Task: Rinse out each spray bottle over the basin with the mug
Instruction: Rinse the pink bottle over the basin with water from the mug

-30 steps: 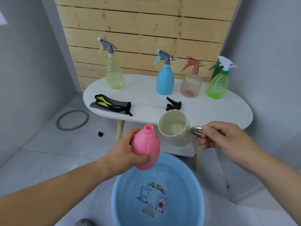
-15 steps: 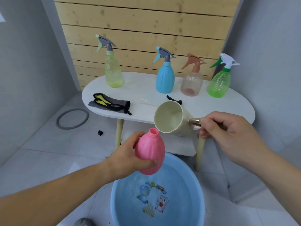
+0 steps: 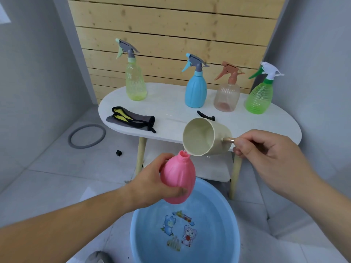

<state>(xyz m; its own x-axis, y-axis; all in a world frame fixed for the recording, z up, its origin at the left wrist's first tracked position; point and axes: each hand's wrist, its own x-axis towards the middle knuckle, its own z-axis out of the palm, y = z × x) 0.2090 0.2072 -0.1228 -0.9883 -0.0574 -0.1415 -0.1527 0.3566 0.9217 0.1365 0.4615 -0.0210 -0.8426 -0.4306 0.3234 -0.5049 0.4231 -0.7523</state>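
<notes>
Four spray bottles (image 3: 195,92) stood on the table (image 3: 266,126) behind the mug (image 3: 207,139). The left hand (image 3: 152,183) gripped the pink bottle (image 3: 180,175); the right hand (image 3: 266,154) pinched the mug's handle (image 3: 228,139).

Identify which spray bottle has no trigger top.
The pink bottle, held by the left hand over the basin. Its neck is open; the yellow, blue, brown and green bottles wear trigger tops.

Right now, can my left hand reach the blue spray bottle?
Probably not: the left hand grips the pink bottle over the basin, and the tilted mug in the right hand sits between it and the blue spray bottle.
</notes>
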